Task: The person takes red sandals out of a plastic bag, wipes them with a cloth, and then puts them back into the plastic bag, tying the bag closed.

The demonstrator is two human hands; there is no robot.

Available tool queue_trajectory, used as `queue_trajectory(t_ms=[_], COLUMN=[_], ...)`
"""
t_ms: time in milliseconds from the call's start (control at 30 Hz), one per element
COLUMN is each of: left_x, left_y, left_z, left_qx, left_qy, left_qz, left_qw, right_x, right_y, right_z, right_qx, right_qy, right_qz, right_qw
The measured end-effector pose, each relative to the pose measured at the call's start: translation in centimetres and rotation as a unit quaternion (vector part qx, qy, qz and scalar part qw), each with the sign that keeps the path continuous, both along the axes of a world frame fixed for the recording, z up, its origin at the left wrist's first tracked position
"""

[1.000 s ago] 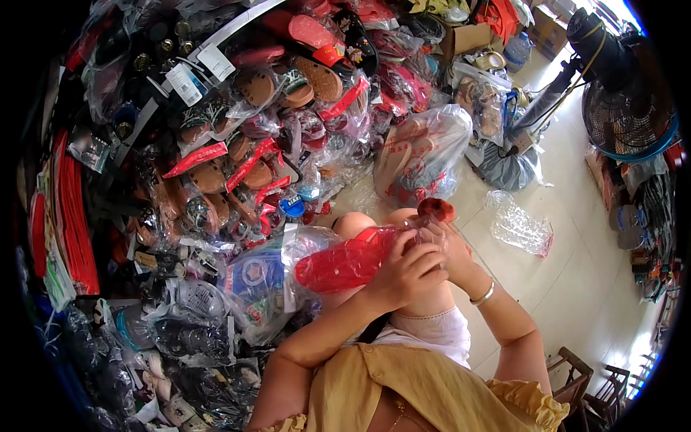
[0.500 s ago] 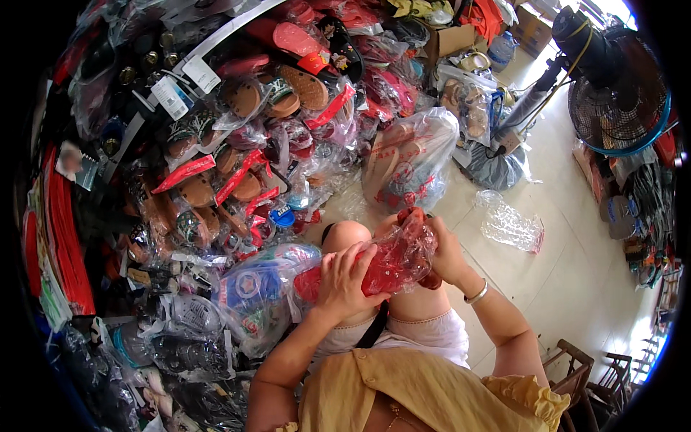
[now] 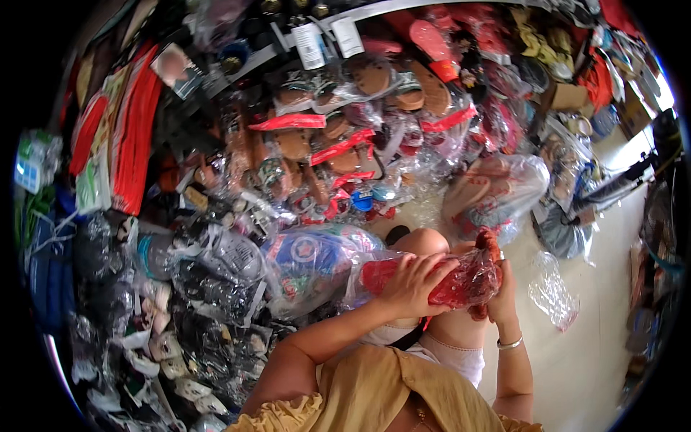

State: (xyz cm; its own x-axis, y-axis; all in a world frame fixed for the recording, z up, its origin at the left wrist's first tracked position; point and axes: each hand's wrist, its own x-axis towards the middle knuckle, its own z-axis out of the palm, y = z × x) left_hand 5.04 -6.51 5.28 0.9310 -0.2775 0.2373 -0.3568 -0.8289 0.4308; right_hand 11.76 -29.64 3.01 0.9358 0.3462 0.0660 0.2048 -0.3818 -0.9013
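Note:
My left hand [image 3: 414, 282] grips the middle of a clear plastic bag of red footwear [image 3: 461, 279] held over my knee [image 3: 421, 242]. My right hand [image 3: 502, 297], with a silver bangle on its wrist, holds the bag's right end, where the plastic is gathered at the top. Both hands are closed on the bag. To the left of my left arm lies a bagged blue and white item [image 3: 313, 263] on the pile.
A dense heap of bagged sandals and slippers [image 3: 338, 137] fills the left and top of the view. A large clear bag of pink sandals [image 3: 497, 191] lies ahead of my knee. An empty crumpled clear bag [image 3: 551, 291] lies on the pale floor [image 3: 597, 345] at right.
The red bag has come down and closer to my body, turning more level. My left hand has shifted along it toward its middle, and my view has swung left over the pile.

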Motion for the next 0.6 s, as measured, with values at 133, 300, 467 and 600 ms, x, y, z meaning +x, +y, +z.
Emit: queue_trajectory(t_ms=[133,300,467,600], left_x=[-0.6,-0.9,-1.0,-0.6], left_y=[0.2,0.0,-0.4,-0.3], left_z=[0.0,-0.3,-0.6,-0.5], left_qx=[-0.004,-0.014,-0.020,-0.021], left_qy=[-0.003,-0.017,-0.031,-0.019], left_qz=[0.007,0.005,-0.005,0.003], left_qw=[1.000,1.000,0.999,1.000], right_x=[1.9,-1.2,-2.8,0.0], right_y=[0.1,-1.4,0.2,-0.7], right_z=[-1.5,0.2,0.9,-1.9], right_qx=[0.141,0.121,0.134,0.157], right_qy=[0.071,0.087,0.108,0.048], right_qz=[-0.060,0.029,-0.034,-0.042], right_qw=[0.986,0.988,0.985,0.985])
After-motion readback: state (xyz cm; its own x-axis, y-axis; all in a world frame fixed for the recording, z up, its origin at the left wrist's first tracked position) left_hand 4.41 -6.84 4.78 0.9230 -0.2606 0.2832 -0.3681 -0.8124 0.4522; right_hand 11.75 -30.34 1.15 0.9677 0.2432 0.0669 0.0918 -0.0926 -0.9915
